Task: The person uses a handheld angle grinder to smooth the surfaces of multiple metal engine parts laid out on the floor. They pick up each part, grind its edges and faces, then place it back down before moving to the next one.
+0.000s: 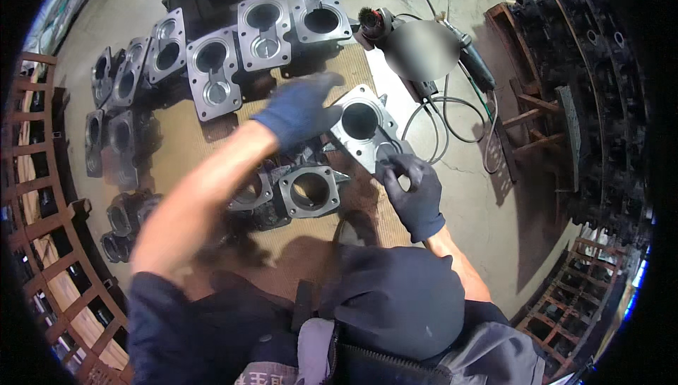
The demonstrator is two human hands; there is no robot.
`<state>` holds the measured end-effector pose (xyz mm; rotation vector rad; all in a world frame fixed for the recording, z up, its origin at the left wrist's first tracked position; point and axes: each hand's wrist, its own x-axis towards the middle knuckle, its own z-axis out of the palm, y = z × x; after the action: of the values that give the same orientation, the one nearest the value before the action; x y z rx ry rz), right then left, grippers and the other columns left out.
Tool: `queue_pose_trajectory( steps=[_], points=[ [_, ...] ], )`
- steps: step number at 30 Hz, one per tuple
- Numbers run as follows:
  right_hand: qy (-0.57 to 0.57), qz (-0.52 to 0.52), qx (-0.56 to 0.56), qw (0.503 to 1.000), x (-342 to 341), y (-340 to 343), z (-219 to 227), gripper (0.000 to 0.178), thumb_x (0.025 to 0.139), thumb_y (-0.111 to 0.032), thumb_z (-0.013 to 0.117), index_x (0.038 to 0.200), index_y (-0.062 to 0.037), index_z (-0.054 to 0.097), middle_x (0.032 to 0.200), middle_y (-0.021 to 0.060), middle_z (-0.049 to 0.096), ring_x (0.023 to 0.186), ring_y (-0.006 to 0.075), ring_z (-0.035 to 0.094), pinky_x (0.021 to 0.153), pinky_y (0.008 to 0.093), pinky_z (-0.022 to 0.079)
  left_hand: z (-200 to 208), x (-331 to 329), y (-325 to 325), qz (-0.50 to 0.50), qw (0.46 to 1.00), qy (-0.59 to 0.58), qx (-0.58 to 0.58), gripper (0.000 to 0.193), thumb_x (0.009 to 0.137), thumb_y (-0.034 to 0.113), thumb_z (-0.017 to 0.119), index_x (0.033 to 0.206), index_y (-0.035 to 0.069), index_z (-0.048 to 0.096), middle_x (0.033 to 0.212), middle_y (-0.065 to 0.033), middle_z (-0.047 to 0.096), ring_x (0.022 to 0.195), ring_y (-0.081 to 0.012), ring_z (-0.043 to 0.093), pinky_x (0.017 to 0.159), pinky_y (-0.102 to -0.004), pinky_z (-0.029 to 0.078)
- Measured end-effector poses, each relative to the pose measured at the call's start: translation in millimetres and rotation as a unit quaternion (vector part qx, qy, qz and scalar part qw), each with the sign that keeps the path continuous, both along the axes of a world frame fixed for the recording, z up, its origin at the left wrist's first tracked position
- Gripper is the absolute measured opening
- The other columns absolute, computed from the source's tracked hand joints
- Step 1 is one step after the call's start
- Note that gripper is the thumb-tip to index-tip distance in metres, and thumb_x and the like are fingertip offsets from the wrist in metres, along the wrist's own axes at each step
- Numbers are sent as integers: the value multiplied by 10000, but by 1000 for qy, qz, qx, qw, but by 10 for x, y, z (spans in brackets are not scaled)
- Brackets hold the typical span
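A grey metal casting (pixel 349 146) with a machined flange and a large round bore is tilted in front of me, right of the middle. My right hand (pixel 415 198), in a dark glove, grips the lower right end of its flange with curled fingers and thumb. My left hand (pixel 296 108), in a blue glove, is at the casting's upper left edge, fingers stretched out and slightly blurred. Whether its thumb touches the flange I cannot tell. Just below lies another casting with a square flange (pixel 288 191), its round opening facing up.
Several similar flanged castings (pixel 214 67) stand in an arc on brown cardboard (pixel 311 233). Angle grinders, one with a wire brush (pixel 372 23), and looped cables (pixel 452 131) lie at the upper right. Rusty metal racks (pixel 53 226) flank both sides; dark castings (pixel 600 95) fill the right one.
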<state>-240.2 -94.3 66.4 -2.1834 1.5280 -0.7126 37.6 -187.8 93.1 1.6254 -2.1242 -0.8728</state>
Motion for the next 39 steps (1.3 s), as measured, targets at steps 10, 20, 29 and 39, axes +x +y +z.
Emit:
queue_pose_trajectory(
  steps=[10,20,29,39],
  points=[
    [27,123,67,990,1079,117,155,434,820,-236,786,1187,-39,665,1101,196,708,1038,373,683,902,438,540,-327,1574,887,-216,973,-59,60,712,730,344,823,1330,43,585,1268,-211,623,1177,-404,601,1009,-499,488],
    [81,-61,265,959,1162,499,230,508,862,-302,774,1246,0,635,1118,219,700,1054,311,692,855,396,565,-681,1537,1043,-85,974,46,203,372,861,94,654,1231,64,672,1158,-224,689,1116,-399,658,955,-438,523],
    [-50,-73,470,878,1010,768,-47,659,872,-538,737,1298,-47,630,1220,215,702,1124,348,677,972,403,506,-708,1499,1083,-48,975,23,217,403,867,79,649,1269,54,650,1233,-224,678,1170,-362,655,986,-394,519],
    [-95,-229,324,913,1189,745,-655,522,792,-367,707,1141,20,688,1079,260,722,1024,403,700,896,417,543,-770,1508,1069,-75,979,-3,188,428,812,40,656,1238,1,662,1151,-235,713,1065,-348,698,957,-394,531]
  ],
)
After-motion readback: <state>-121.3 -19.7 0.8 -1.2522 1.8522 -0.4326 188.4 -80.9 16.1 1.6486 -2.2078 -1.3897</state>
